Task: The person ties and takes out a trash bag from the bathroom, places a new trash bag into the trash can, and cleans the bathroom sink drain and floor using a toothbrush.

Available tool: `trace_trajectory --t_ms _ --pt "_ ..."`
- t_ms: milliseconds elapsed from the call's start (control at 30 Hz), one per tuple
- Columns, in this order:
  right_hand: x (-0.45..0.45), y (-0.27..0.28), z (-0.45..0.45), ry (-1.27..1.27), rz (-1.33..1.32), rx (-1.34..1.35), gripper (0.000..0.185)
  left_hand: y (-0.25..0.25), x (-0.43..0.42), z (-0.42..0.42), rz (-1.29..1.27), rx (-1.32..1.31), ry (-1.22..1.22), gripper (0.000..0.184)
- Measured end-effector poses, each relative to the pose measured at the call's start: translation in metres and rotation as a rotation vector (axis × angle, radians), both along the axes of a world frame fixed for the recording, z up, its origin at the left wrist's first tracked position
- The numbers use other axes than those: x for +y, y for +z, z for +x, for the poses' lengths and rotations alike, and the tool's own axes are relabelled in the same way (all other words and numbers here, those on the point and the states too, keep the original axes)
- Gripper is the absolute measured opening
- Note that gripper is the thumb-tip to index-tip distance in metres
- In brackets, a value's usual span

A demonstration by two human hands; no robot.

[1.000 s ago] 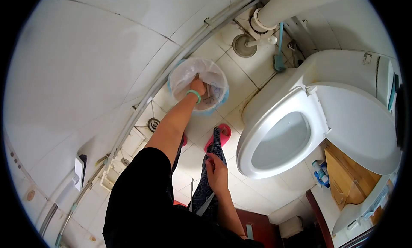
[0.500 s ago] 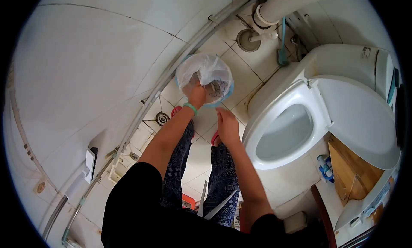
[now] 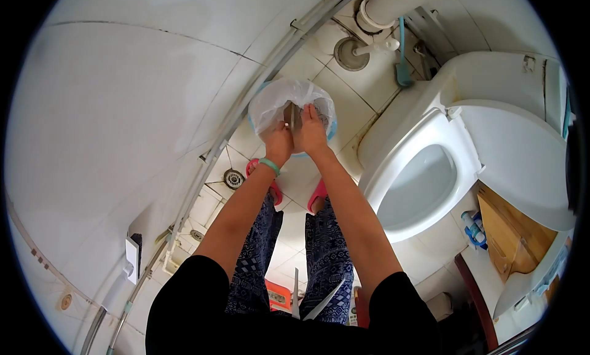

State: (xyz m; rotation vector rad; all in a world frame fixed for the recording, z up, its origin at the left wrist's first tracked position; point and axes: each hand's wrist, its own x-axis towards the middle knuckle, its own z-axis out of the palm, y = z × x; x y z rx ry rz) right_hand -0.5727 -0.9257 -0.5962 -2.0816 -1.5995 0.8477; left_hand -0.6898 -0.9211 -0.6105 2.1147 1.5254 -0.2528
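A round bin (image 3: 332,131) with a blue rim and a translucent white liner (image 3: 268,104) stands on the floor tiles. My left hand (image 3: 278,144), with a pale green bracelet at the wrist, reaches over the near side of the bin. Its fingers are curled closed, beside a flat brownish piece (image 3: 289,113) inside; what they grip is hidden. Close by on the right, my right hand (image 3: 311,132) is over the bin, fingers stretched forward at the brownish piece's right side. Thin dark lines show in the bin beyond those fingers.
A white toilet (image 3: 399,223) with its lid raised stands right of the bin. Behind are a plunger (image 3: 352,54) and a teal brush (image 3: 403,75). A floor drain (image 3: 233,179) lies left. Pipes (image 3: 212,152) run along the left wall. Wooden boards (image 3: 505,235) stand at right.
My right hand has moved forward from near my legs to the bin, beside my left hand. The liner's far edge has folded inward, and my left hand has shifted toward the near side.
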Motion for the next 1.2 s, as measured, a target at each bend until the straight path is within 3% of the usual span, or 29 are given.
trace_trajectory --t_ms 133,167,267,333,367,433,533,667,733,900,1000,1067,1100,1167,1200 --pt "0.005 0.046 0.001 -0.115 -0.13 0.098 0.031 0.026 -0.005 -0.001 0.141 -0.194 -0.081 0.021" --pt "0.005 0.046 0.001 -0.116 -0.133 0.096 0.031 0.032 -0.007 -0.001 0.219 -0.304 -0.119 0.03" --pt "-0.003 0.036 0.004 -0.014 -0.367 0.182 0.024 0.057 -0.011 -0.004 0.143 -0.331 -0.222 0.025" --pt "-0.01 0.024 0.01 -0.203 -0.405 0.683 0.029 0.058 -0.016 -0.01 0.085 -0.315 -0.178 0.029" --pt "-0.014 0.02 0.012 -0.203 -0.403 0.685 0.029 0.061 -0.017 -0.012 0.03 -0.304 -0.131 0.034" --pt "-0.021 0.025 0.015 -0.294 -0.409 0.981 0.023 0.07 -0.018 -0.016 0.002 -0.328 -0.129 0.035" --pt "-0.022 0.049 0.013 -0.47 -0.531 1.053 0.017 0.083 -0.019 -0.017 -0.001 -0.36 -0.15 0.036" --pt "-0.032 0.042 0.012 -0.47 -0.568 1.157 0.018 0.099 -0.018 -0.009 -0.021 -0.394 -0.092 0.034" --pt "-0.04 0.049 0.009 -0.689 -0.559 1.322 0.025 0.101 -0.021 -0.011 -0.001 -0.449 -0.116 0.035" --pt "-0.056 0.07 0.008 -0.733 -0.585 1.335 0.03 0.103 -0.031 -0.022 0.093 -0.598 -0.23 0.039" --pt "-0.061 0.084 0.012 -0.629 -0.634 1.252 0.032 0.103 -0.036 -0.034 -0.018 -0.737 -0.144 0.038" --pt "-0.066 0.089 0.016 -0.54 -0.657 1.198 0.033 0.102 -0.036 -0.039 0.014 -0.525 0.259 0.032" --pt "-0.07 0.088 0.018 -0.518 -0.665 1.192 0.033 0.094 -0.035 -0.037 0.016 -0.524 0.262 0.032" --pt "-0.077 0.09 0.022 -0.49 -0.676 1.183 0.034 0.064 -0.029 -0.029 0.0 -0.311 0.939 0.031" --pt "-0.081 0.091 0.024 -0.488 -0.639 1.211 0.032 0.046 -0.025 -0.032 0.003 -0.312 0.943 0.031"
